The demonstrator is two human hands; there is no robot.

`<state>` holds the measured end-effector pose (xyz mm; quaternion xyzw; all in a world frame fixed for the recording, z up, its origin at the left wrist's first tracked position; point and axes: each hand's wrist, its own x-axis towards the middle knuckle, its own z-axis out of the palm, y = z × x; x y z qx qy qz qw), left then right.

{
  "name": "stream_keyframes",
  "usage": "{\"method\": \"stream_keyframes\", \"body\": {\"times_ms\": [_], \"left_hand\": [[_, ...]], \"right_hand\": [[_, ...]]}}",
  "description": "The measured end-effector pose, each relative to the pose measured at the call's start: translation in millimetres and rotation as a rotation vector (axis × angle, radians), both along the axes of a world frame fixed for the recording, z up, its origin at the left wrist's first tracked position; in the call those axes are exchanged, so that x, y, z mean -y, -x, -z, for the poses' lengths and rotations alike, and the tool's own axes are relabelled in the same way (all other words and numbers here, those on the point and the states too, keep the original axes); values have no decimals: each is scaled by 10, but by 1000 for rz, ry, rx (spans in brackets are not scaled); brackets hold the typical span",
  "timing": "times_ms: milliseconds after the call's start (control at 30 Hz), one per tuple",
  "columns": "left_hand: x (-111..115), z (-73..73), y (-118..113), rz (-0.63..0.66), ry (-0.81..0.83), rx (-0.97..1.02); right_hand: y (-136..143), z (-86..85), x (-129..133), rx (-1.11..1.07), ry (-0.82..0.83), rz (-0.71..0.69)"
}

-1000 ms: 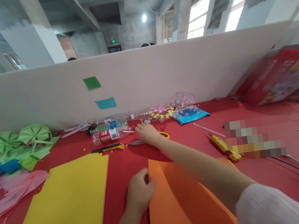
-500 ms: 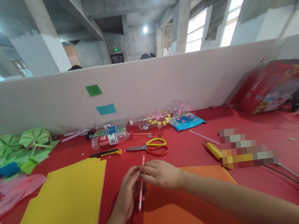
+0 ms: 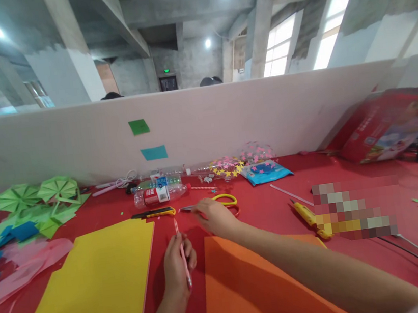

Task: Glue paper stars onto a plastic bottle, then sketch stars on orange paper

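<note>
My left hand (image 3: 177,264) is closed around a pink patterned pencil (image 3: 185,262), its upper end pointing toward the back of the table. My right hand (image 3: 216,217) reaches over the scissors (image 3: 225,197) with one yellow and one red handle, covering their middle. Its fingers are stretched out and angled down, and I see nothing held in them. Whether they touch the scissors I cannot tell. Left of the scissors lies a yellow and black utility knife (image 3: 155,213). Below my right forearm is an orange sheet (image 3: 245,285), and left of my left hand a yellow sheet (image 3: 84,291).
Plastic bottles (image 3: 162,194), star-covered clear shapes (image 3: 229,166) and a blue packet (image 3: 267,171) line the white partition (image 3: 284,116). Folded green paper (image 3: 57,192) lies left. A yellow glue gun (image 3: 305,213) and cord (image 3: 414,252) lie right, with a red bag (image 3: 382,123) behind.
My right hand has left the pencil and moved up and right to the scissors. My left hand has shifted slightly left, still holding the pencil. The view has turned slightly left.
</note>
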<state>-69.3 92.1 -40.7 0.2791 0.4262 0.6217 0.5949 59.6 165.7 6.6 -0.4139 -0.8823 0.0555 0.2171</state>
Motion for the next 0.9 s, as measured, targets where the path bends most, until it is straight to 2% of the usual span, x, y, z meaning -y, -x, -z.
{"method": "stream_keyframes", "body": {"times_ms": [100, 200, 300, 367, 467, 600, 700, 767, 900], "left_hand": [[-8, 8, -8, -73, 8, 30], [2, 4, -17, -113, 18, 55], [10, -3, -21, -124, 26, 65], [7, -4, -24, -120, 31, 61], [-4, -7, -30, -100, 28, 48], [11, -46, -43, -37, -21, -1], [66, -111, -78, 58, -53, -53], [126, -169, -123, 127, -61, -87], [305, -316, -259, 199, -91, -155]], "right_hand": [[453, 27, -343, 37, 43, 38], [835, 139, -503, 45, 92, 33], [1029, 230, -512, 3, 157, 41], [1032, 231, -495, -65, 200, 59], [815, 130, -468, -234, 262, 105], [155, -63, -254, -546, 367, 205], [-359, -109, 200, -781, 518, 274], [-571, -73, 604, -901, 626, 280], [-640, 49, 1341, -1089, 807, 250]]}}
